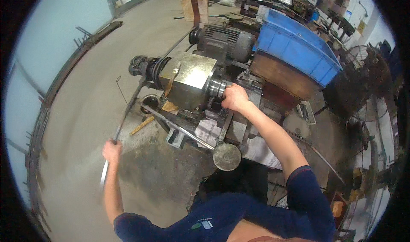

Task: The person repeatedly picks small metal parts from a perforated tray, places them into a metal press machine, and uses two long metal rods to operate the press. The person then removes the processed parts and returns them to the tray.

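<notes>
A small lathe-like machine with a boxy metal headstock (188,73) stands before me. My left hand (112,150) is closed round a long metal lever (122,121), which slants up toward the pulley end of the headstock. Below that hand the lever's bright end sticks out. At the headstock's right face, my right hand (235,98) has its fingers curled at the shiny ringed spindle nose (217,88). Whether a separate workpiece sits under those fingers is hidden. A second steel rod (179,127) runs across the machine's front to a round metal disc (227,157) near my lap.
Behind the headstock sits a finned electric motor (226,41). A blue plastic crate (299,45) rests on a wooden box (282,74) at the right. Further right stands a dark fan (361,77). A thin bent wire (121,90) rises left of the machine.
</notes>
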Demonstrator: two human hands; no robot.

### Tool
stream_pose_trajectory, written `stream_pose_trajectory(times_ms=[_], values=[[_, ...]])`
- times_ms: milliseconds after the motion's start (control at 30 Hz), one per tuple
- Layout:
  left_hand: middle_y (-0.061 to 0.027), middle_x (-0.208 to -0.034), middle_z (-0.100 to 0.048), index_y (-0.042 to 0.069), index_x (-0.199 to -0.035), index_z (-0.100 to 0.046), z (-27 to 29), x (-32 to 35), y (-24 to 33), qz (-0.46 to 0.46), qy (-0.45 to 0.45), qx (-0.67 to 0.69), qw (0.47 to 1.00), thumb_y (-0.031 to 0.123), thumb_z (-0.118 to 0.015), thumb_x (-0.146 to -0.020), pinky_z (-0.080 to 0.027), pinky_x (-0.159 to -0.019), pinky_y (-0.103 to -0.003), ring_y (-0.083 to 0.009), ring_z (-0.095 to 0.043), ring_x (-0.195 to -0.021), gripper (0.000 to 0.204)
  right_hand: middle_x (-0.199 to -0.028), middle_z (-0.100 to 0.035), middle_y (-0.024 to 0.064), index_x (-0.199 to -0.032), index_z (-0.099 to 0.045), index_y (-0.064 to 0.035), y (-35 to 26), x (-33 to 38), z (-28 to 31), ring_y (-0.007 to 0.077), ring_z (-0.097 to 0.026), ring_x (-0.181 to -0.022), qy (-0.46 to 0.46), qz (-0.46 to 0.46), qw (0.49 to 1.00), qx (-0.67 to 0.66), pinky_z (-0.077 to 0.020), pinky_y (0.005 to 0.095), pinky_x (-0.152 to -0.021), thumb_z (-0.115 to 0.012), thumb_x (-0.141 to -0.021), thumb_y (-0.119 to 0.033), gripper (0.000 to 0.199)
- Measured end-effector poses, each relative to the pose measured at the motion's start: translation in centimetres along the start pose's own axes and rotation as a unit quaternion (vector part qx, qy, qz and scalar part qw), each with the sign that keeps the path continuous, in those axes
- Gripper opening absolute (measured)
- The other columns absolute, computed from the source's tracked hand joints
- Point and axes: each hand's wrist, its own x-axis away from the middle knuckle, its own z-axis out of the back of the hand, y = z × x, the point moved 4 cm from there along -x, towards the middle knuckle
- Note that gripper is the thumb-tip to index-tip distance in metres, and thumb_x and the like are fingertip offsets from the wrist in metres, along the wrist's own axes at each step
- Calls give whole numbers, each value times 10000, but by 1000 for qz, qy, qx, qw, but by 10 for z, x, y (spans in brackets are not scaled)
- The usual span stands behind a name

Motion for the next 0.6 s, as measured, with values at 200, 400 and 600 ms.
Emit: stream_pose_trajectory(times_ms=[200,400,600], values=[[-193,-838,-618,35,-916,-570,6,90,47,-6,-42,-1,999,336,-621,-673,-468,-715,-426,-345,-598,-809,390,-769,-623,112,-609,-653,-57,8,0,-11,272,-561,-787,62,-5,998,-12,-471,346,-712,-597,-497,-224,209],[-192,-818,-609,5,-843,-541,-2,61,37,-126,-119,38,984,329,-635,-666,-460,-693,-428,-363,-577,-801,381,-773,-617,144,-589,-631,-38,6,13,9,286,-557,-800,37,12,998,38,-455,334,-750,-595,-507,-207,191],[-125,-608,-572,-25,-828,-555,-5,39,53,-99,-245,236,935,157,-611,-688,-467,-521,-324,-209,-587,-532,236,-786,-570,119,-631,-645,-52,34,80,105,283,-511,-808,160,146,976,-20,-443,367,-725,-589,-521,-242,227]])
